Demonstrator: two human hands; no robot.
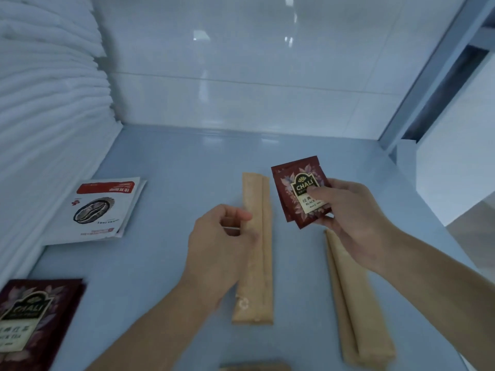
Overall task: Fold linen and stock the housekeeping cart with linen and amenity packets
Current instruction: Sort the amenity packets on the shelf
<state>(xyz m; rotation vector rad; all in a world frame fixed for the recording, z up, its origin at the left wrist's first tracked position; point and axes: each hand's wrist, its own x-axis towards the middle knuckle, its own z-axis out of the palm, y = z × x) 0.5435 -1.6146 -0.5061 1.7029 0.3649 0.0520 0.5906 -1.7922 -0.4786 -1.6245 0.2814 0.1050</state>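
Observation:
My right hand (351, 218) pinches dark red black-tea packets (298, 191) between thumb and fingers, held just above the blue-grey shelf (166, 263). My left hand (222, 236) hovers with curled fingers over a long tan paper packet (257, 263) lying on the shelf; whether it touches the packet I cannot tell. A second tan packet (351, 303) lies under my right wrist. White coffee sachets (104, 207) lie at the left. Another dark red tea packet (34, 319) sits at the bottom left corner. Folded white linen (45, 124) is stacked high on the left.
A glossy white back wall (241, 76) closes the shelf behind. A grey metal frame post (426, 84) runs along the right side. Part of another tan packet (254, 367) shows at the bottom edge.

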